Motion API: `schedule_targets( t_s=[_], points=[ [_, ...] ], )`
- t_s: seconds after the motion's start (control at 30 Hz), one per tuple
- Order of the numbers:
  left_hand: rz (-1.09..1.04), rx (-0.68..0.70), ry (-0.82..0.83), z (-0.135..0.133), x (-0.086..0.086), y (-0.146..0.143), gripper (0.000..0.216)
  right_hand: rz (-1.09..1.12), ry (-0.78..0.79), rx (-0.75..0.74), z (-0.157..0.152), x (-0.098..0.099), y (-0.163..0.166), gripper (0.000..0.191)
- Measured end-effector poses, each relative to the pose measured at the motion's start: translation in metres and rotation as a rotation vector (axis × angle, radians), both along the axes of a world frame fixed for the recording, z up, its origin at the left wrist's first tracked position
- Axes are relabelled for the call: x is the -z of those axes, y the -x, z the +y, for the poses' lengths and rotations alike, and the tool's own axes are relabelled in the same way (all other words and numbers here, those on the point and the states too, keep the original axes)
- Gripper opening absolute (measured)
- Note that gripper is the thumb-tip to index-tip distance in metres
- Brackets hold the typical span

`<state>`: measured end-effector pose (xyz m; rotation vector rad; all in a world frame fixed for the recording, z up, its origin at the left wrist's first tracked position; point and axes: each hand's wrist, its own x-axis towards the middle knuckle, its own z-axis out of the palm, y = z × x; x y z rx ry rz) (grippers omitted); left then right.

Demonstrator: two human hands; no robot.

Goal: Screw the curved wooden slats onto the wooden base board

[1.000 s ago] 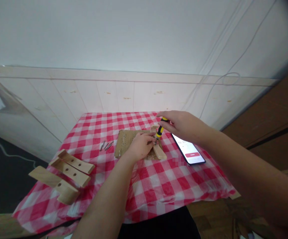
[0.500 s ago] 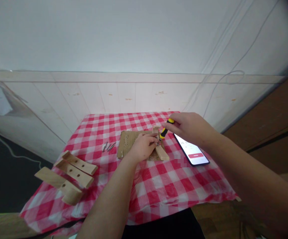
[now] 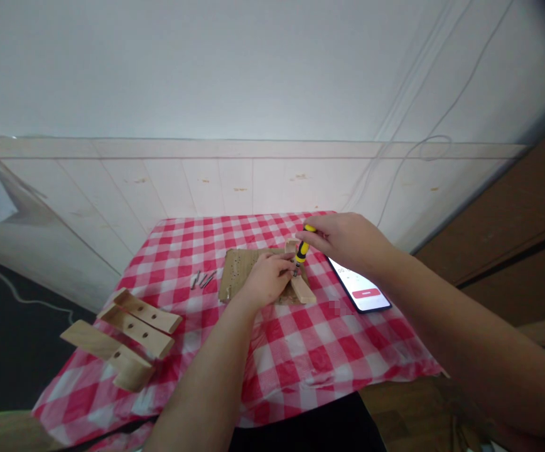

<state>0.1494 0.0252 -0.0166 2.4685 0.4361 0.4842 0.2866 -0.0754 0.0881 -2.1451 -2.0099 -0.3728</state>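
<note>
White wall [image 3: 235,81], cloth-covered table [image 3: 296,351]: screwdriver [image 3: 302,250] held over wooden piece [image 3: 304,290]

Red-and-white checked cloth covers the table. My right hand [image 3: 345,237] grips the screwdriver by its yellow-and-black handle; the tool leans slightly right, tip down at the wooden piece. That piece lies on the right part of a brown board [image 3: 235,273] dotted with small holes. My left hand [image 3: 269,280] rests over board and piece, fingers bent beside the tip; I cannot tell whether they pinch anything. Thin metal pieces [image 3: 203,279] lie just left of the board. Further left, near the table's edge, I record more wooden parts [image 3: 134,371] with dark round holes. A lit smartphone [image 3: 371,302] lies right of the board, partly covered by my right hand.
</note>
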Motion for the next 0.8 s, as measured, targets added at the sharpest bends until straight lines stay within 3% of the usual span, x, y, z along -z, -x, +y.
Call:
schedule_targets(
  t_s=[0.23,0.4,0.5,0.67,0.8],
  points=[
    [-0.024,0.014,-0.01,0.001,0.002,-0.001,0.023,0.139,0.044,-0.169,-0.001,0.002,0.003,0.037],
    [-0.019,-0.018,-0.012,0.002,0.004,-0.002,0.021,0.105,-0.076,-0.098,0.003,0.008,0.007,0.032],
    [-0.024,-0.025,-0.007,0.001,0.003,-0.002,0.021,0.168,-0.101,-0.169,0.009,0.016,0.01,0.026],
    [-0.018,-0.002,0.012,0.001,0.001,-0.001,0.021,0.272,-0.157,-0.252,0.006,0.027,0.005,0.036],
    [-0.041,0.022,0.013,0.001,0.001,-0.001,0.023,0.241,-0.197,-0.169,0.001,0.022,0.0,0.026]
  ],
)
